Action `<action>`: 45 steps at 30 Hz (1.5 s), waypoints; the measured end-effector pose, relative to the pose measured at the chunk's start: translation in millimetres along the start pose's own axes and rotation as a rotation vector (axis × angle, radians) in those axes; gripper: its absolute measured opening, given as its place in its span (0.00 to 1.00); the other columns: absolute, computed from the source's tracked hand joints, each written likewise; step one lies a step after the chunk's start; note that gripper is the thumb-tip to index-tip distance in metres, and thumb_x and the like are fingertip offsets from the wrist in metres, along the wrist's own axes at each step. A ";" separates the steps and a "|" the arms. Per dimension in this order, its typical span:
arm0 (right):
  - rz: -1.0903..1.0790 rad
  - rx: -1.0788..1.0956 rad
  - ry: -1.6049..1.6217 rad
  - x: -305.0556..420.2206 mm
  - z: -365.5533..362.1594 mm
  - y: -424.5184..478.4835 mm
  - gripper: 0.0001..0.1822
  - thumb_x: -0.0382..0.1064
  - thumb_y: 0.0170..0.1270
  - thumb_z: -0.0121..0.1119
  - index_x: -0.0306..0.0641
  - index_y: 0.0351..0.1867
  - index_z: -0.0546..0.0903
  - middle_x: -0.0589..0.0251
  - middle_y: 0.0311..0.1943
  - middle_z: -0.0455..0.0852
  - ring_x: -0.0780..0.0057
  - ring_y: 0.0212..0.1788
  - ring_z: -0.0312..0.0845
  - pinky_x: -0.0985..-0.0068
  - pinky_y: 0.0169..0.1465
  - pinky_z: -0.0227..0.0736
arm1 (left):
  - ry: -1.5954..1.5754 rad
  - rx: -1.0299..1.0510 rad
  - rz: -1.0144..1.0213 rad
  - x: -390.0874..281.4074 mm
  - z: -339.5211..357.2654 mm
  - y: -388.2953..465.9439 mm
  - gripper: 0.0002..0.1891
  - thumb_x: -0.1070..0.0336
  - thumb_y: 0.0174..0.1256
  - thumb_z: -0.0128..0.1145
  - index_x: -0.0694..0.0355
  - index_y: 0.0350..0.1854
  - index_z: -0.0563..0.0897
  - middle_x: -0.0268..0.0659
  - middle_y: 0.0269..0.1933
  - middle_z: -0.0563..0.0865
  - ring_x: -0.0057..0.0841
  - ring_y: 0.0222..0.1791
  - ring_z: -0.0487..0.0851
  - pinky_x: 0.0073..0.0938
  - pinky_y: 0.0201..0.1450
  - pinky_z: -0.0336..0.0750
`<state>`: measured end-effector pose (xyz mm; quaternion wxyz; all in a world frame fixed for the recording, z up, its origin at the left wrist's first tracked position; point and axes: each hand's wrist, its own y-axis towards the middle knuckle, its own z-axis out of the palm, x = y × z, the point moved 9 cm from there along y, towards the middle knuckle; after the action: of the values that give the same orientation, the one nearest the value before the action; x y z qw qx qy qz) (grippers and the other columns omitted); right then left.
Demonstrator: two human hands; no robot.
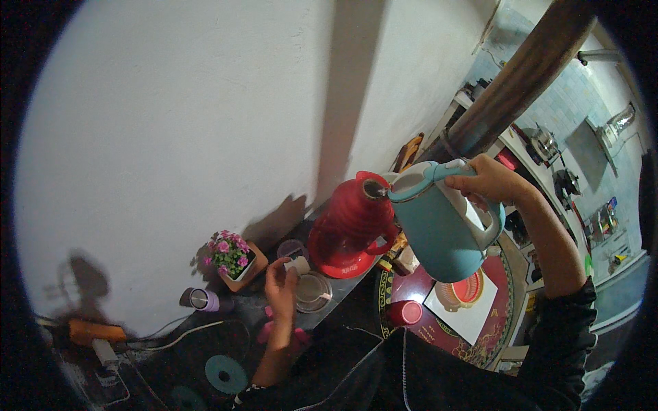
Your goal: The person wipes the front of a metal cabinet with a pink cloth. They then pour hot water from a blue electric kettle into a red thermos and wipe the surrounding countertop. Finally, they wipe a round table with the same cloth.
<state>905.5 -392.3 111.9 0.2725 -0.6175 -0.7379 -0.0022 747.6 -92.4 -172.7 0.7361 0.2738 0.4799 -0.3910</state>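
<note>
My right hand (486, 181) grips the handle of a light blue electric kettle (439, 231), which is tilted with its spout at the mouth of a red thermos flask (360, 210). Water seems to run from the spout into the flask's mouth. The flask stands on a red plate or tray (342, 267) on a dark ledge. Lower left of the flask, my left hand (282, 287) holds a small whitish stopper (298, 265) between thumb and fingers, above a round clear lid or dish (312, 292).
Potted pink flowers (226, 257), a lilac cup (204, 299) and an orange power strip (96, 333) with cables lie along the wall to the left. On a round red table (432, 329) are a pink cup (406, 312) and a basket (462, 290). A wooden post (519, 82) rises behind the kettle.
</note>
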 end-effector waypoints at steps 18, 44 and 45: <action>0.002 0.026 -0.068 2.5 -2.1 8.3 0.21 0.53 0.57 0.61 0.35 0.21 0.79 0.67 0.14 0.77 0.81 0.15 0.73 0.82 0.19 0.66 | 0.021 0.019 -0.071 -2.8 0.9 -4.0 0.12 0.71 0.62 0.53 0.62 0.47 0.75 0.29 0.38 0.77 0.14 0.34 0.74 0.16 0.36 0.69; 0.006 0.069 -0.097 19.8 0.5 9.5 0.24 0.56 0.56 0.61 0.33 0.21 0.78 0.66 0.14 0.75 0.80 0.14 0.72 0.78 0.17 0.66 | 0.096 0.008 -0.125 1.2 -8.6 -17.0 0.12 0.69 0.63 0.52 0.64 0.47 0.74 0.37 0.44 0.80 0.21 0.42 0.78 0.20 0.40 0.73; 0.004 0.066 -0.096 20.0 0.7 8.8 0.24 0.56 0.57 0.61 0.33 0.20 0.78 0.66 0.14 0.75 0.79 0.14 0.72 0.78 0.17 0.66 | 0.088 0.018 -0.129 2.8 -8.9 -16.9 0.12 0.70 0.63 0.52 0.64 0.47 0.74 0.37 0.44 0.80 0.21 0.42 0.78 0.20 0.41 0.73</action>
<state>911.5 -371.8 116.5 0.2570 -0.6089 -0.7486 0.0520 729.7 -95.7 -179.2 0.6851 0.2658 0.5250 -0.4293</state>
